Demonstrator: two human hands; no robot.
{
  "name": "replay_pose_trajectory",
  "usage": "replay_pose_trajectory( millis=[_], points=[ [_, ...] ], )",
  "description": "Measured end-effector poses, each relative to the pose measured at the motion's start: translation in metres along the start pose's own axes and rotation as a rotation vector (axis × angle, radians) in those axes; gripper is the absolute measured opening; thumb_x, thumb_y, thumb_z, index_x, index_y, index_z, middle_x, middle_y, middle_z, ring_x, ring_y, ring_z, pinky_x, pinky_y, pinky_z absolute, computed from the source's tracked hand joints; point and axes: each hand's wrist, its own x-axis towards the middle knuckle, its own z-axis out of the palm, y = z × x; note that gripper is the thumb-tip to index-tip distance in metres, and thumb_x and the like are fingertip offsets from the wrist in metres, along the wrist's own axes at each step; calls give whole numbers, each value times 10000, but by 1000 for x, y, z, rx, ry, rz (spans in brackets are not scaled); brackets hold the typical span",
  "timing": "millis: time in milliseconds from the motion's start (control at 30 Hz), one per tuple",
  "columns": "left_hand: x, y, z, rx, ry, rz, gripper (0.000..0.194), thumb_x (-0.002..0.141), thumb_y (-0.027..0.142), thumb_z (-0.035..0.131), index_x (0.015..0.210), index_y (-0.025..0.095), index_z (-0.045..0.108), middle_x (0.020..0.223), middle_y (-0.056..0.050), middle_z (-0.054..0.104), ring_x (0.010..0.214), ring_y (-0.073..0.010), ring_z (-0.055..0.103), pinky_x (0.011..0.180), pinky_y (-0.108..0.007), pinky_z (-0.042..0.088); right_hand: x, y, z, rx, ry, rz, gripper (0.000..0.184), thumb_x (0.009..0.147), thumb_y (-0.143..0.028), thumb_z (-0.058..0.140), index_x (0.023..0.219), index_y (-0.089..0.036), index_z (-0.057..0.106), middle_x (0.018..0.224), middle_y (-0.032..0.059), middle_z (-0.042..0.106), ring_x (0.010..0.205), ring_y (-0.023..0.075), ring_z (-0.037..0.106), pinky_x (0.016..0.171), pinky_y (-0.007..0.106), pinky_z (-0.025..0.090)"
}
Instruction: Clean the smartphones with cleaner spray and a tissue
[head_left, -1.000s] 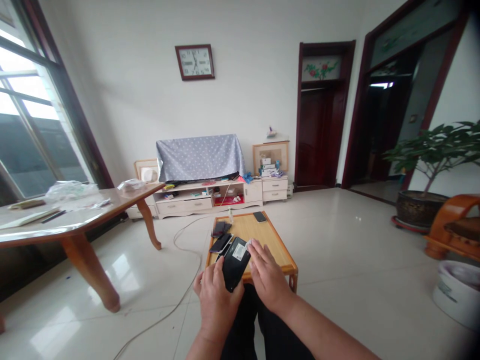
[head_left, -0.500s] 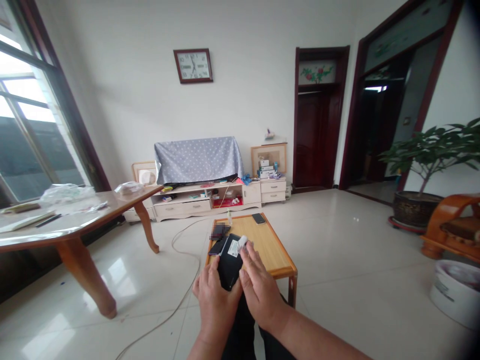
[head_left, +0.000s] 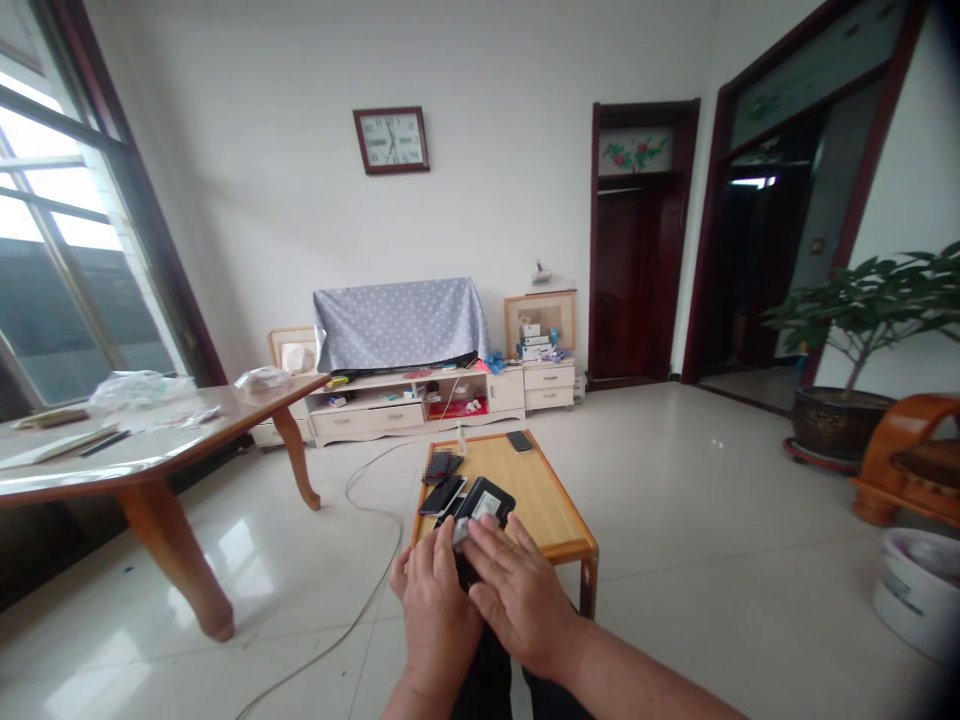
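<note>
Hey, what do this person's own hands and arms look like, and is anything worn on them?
The left hand and the right hand are bare, without gloves. The left forearm and the right forearm are bare too, with no sleeve or watch showing. The person wears dark trousers.
</note>
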Motion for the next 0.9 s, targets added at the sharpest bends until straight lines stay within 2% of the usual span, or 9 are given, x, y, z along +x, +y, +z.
replay_pose_trajectory(
  millis=[100, 267, 400, 433, 533, 600, 767, 900],
  points=[
    [-1, 2, 0, 4, -3, -5, 596, 842, 324, 618, 1397, 169, 466, 1246, -142, 638, 1166, -292, 588, 1096, -506, 289, -1, 4, 2, -50, 114, 136, 507, 1045, -309, 425, 1536, -182, 404, 1591, 113, 382, 1509, 300, 277, 1207, 617, 271],
    [-3, 3, 1, -6, -6, 16, 517, 883, 186, 509, 1399, 183, 469, 1244, -130, 644, 1167, -253, 593, 1098, -474, 303, -1, 7, 2, 17, 33, -44, 570, 1024, -341, 484, 1561, -203, 354, 1571, 98, 419, 1481, 285, 347, 1208, 580, 306],
    [-4, 6, 3, 1, 16, 11, 593, 845, 334, 615, 1398, 179, 469, 1248, -145, 647, 1166, -299, 594, 1105, -515, 288, 4, 12, 7, -18, 222, 158, 525, 1033, -271, 437, 1552, -217, 381, 1573, 112, 415, 1493, 313, 315, 1187, 634, 311],
    [-4, 7, 3, -2, 17, 16, 586, 847, 328, 610, 1396, 181, 471, 1246, -146, 649, 1164, -300, 596, 1104, -515, 290, 4, 11, 8, -17, 241, 169, 537, 1030, -267, 439, 1560, -215, 368, 1583, 114, 397, 1498, 318, 302, 1185, 630, 320],
    [-4, 7, 3, -11, 11, 27, 524, 861, 186, 513, 1384, 184, 483, 1238, -137, 655, 1152, -269, 606, 1096, -487, 306, 2, 8, 10, 25, 136, 38, 596, 1015, -281, 475, 1583, -202, 313, 1596, 103, 375, 1492, 304, 320, 1198, 573, 345],
    [-5, 6, 3, -5, 7, 22, 515, 863, 166, 499, 1378, 180, 489, 1235, -134, 656, 1150, -261, 607, 1095, -481, 308, 2, 8, 10, 32, 86, -11, 585, 1012, -278, 481, 1573, -201, 336, 1577, 99, 411, 1476, 295, 355, 1202, 566, 342],
    [-2, 6, 3, 6, 18, 5, 608, 835, 399, 640, 1379, 172, 489, 1233, -149, 654, 1148, -302, 603, 1094, -507, 299, 5, 16, 12, -24, 263, 178, 514, 1003, -182, 455, 1517, -183, 446, 1539, 133, 467, 1475, 312, 355, 1180, 601, 357],
    [-3, 4, 3, 40, 9, -34, 556, 834, 241, 597, 1376, 175, 492, 1233, -129, 650, 1153, -275, 604, 1106, -491, 289, -5, 11, 18, 8, 139, 15, 550, 985, -166, 474, 1532, -183, 421, 1542, 124, 464, 1464, 302, 377, 1176, 571, 384]
  ],
)
